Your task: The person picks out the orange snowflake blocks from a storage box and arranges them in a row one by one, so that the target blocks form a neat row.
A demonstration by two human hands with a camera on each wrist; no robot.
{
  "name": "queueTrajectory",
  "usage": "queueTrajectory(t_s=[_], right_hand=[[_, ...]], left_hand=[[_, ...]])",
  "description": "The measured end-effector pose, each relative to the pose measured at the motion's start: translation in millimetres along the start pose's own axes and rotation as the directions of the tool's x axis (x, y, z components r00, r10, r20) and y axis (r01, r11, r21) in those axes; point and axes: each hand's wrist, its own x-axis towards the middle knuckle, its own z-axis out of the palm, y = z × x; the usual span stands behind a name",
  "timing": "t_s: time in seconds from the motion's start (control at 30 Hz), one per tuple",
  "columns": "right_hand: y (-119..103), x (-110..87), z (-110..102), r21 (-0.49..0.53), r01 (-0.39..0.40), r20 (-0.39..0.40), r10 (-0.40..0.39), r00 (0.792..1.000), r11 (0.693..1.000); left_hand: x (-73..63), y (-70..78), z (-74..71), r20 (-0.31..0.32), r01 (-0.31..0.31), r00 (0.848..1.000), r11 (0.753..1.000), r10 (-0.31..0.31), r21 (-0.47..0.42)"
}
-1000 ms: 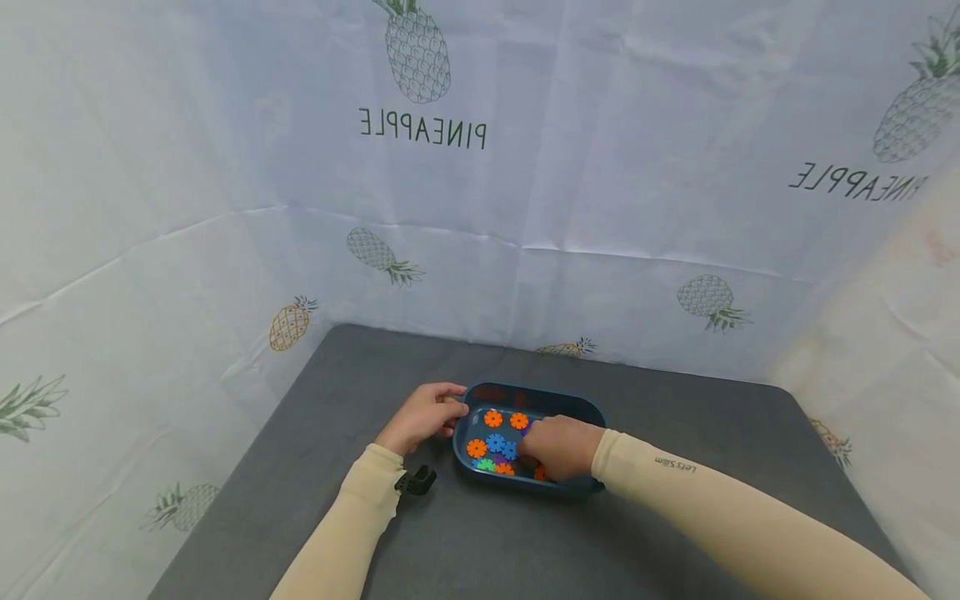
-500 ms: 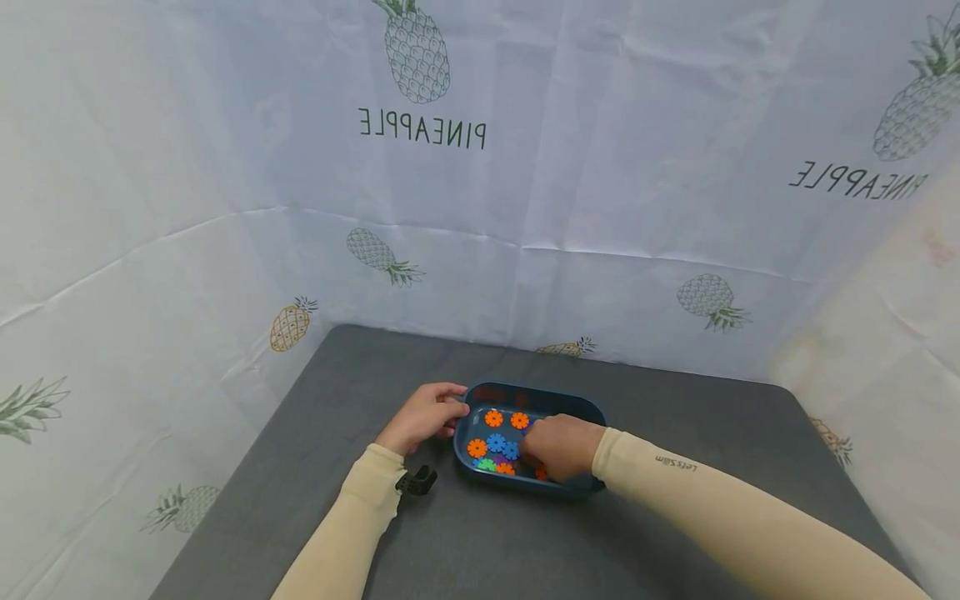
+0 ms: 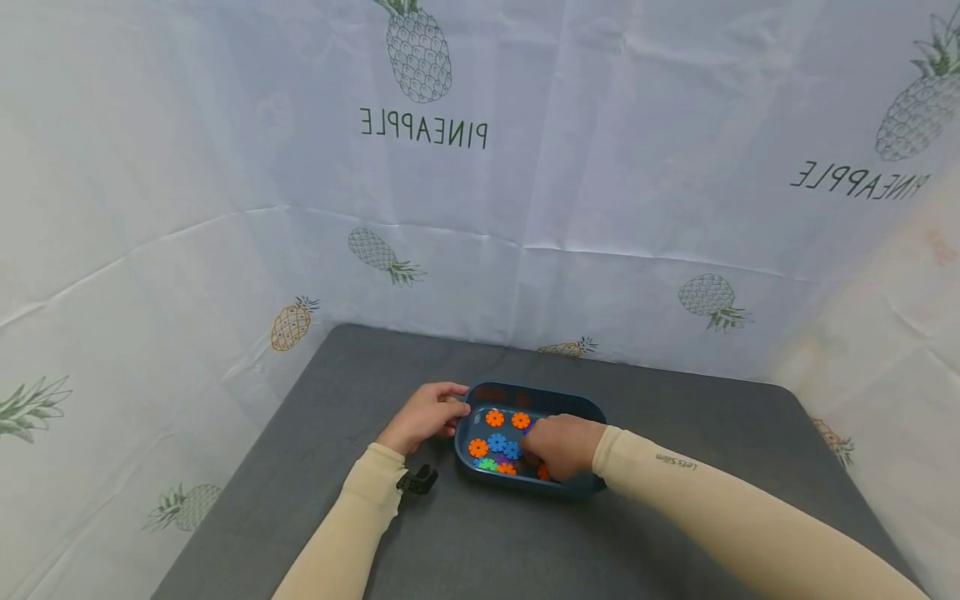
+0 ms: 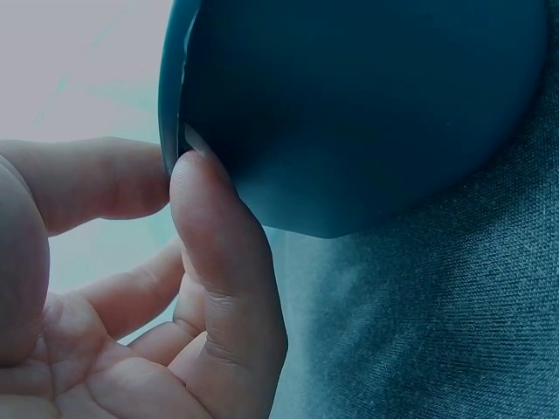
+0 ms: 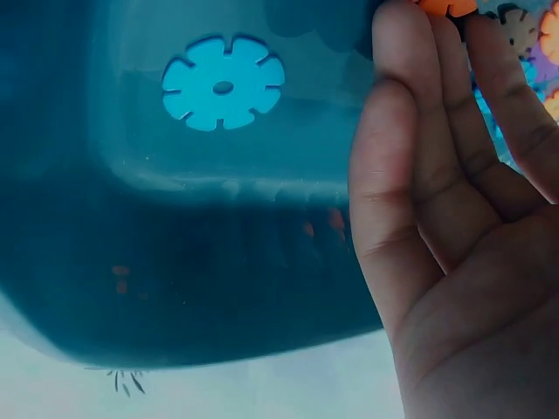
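The left hand pinches the edge of a blue tray. In the left wrist view, the thumb is on one side of the edge and a finger is on the other.

The right hand is down inside the tray, at its other end. Its fingertips are at an orange piece. They hide part of it, so I cannot tell if they grip it.

The flat pieces look like little flowers with cuts all around. Two orange ones lie near the back of the tray. Blue ones are in the middle, and a green one is near the front. One blue piece lies by itself, near the right hand.

The tray sits on a grey bench. Both arms wear cream sleeves. Behind the bench hangs a white cloth with pineapples on it. The word PINEAPPLE reads backward.
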Motion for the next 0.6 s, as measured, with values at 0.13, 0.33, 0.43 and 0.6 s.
queueTrajectory(t_s=[0.13,0.33,0.43,0.6], right_hand=[[5.2,-4.7,-5.9,0.019,-0.042,0.007,0.042,0.999,0.999],[15.3,-15.2,-19.9,0.048,-0.076,-0.04,0.078,0.996,0.996],[21.6,-22.6,-25.0,0.079,-0.07,-0.065,0.076,0.995,0.994],[32.2,-37.5,-28.2,0.194,-0.063,-0.102,0.084,0.991,0.979]], left_hand=[[1.1,1.1,1.3,0.007,-0.009,1.0,1.0,0.009,0.0],[1.1,-0.8,0.1,0.016,-0.023,1.0,1.0,0.023,-0.002],[1.2,-3.1,-0.6,0.023,-0.024,0.999,1.0,0.024,-0.009],[1.2,-4.9,-1.2,0.034,-0.023,0.999,0.999,0.024,-0.028]])
